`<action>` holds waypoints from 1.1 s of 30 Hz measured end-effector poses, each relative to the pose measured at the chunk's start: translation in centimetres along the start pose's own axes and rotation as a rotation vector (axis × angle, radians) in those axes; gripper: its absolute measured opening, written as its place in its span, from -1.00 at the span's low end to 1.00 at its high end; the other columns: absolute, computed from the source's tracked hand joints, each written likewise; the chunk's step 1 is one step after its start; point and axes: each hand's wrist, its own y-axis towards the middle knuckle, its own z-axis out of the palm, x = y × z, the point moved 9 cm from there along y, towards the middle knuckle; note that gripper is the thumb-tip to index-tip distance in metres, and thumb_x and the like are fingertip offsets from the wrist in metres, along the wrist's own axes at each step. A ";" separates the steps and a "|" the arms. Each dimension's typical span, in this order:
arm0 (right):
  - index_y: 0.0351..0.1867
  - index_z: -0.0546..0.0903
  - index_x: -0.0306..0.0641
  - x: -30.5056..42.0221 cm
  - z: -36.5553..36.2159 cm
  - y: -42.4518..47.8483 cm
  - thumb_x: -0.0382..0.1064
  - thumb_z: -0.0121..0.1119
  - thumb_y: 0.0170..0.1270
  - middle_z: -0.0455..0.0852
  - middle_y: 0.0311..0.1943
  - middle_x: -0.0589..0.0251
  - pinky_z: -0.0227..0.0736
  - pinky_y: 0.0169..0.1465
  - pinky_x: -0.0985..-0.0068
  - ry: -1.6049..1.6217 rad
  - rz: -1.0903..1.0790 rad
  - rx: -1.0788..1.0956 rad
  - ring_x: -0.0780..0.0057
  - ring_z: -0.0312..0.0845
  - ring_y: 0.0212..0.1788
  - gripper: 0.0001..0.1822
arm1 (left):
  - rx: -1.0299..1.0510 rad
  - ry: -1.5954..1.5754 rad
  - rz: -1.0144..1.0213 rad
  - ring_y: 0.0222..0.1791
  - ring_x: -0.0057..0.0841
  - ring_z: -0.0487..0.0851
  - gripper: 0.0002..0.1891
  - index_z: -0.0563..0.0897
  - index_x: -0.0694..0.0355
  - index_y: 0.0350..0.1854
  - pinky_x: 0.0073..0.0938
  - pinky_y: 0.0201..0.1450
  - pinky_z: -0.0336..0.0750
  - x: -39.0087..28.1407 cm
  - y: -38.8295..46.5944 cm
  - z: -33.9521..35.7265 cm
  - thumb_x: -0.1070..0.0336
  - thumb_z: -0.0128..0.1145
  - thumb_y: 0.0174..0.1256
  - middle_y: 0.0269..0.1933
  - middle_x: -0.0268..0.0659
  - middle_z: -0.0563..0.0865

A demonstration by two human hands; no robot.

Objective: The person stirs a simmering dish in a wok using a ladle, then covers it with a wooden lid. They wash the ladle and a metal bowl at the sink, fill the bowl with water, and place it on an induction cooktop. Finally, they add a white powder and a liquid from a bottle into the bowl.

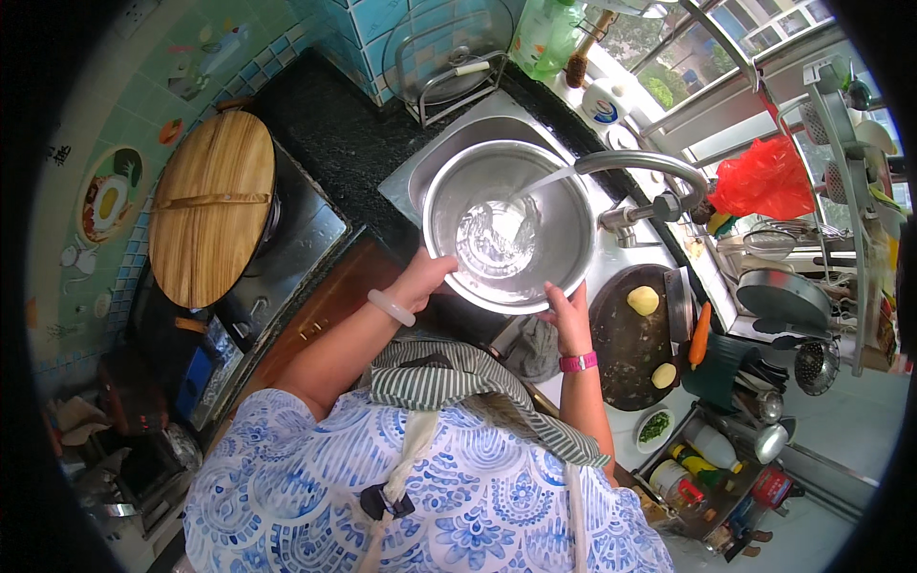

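Observation:
A large stainless steel pot [451,172] is held over the sink [430,172] in both hands. My left hand [428,276] grips its near left rim, thumb on top. At the near right rim, my right hand [566,315] has its thumb over the edge, and its other fingers are partly hidden behind the pot wall. From the curved metal faucet [637,161] a stream of water [544,181] runs into the pot. Clear water [498,236] swirls over the bottom.
Right of the sink, a round dark cutting board [623,351] bears two peeled potatoes [642,301] and a cleaver [678,304]. A carrot [700,336] and a bowl of chopped greens [654,427] lie nearby. At left, a wooden lid [215,208] covers a pan on the stove [294,236].

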 end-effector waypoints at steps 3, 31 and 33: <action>0.40 0.25 -0.17 -0.9 1.2 -0.8 -0.25 0.18 0.37 0.61 0.07 0.17 0.68 -0.34 0.54 -0.012 0.027 -0.028 0.45 0.67 -0.05 -0.39 | -0.001 0.047 0.063 0.15 -0.32 0.64 -0.35 0.32 0.39 0.39 -0.35 0.15 0.61 -0.5 -0.5 -1.1 0.59 0.06 0.16 0.19 -0.07 0.61; 0.40 0.22 -0.21 -5.5 1.8 1.5 -0.23 0.15 0.40 0.59 0.05 0.12 0.67 -0.38 0.56 -0.026 -0.071 -0.044 0.43 0.69 -0.16 -0.40 | -0.089 0.112 -0.041 -0.07 -0.36 0.73 -0.43 0.41 0.29 0.32 -0.29 -0.24 0.75 2.3 0.2 -4.0 0.43 0.09 0.19 0.03 -0.15 0.69; 0.39 0.23 -0.22 -5.2 1.8 1.3 -0.22 0.14 0.41 0.59 0.03 0.12 0.66 -0.39 0.56 -0.065 -0.073 -0.057 0.43 0.69 -0.17 -0.42 | -0.084 0.145 -0.098 -0.07 -0.37 0.73 -0.42 0.40 0.27 0.34 -0.30 -0.25 0.75 2.7 0.2 -4.2 0.40 0.09 0.20 0.04 -0.15 0.68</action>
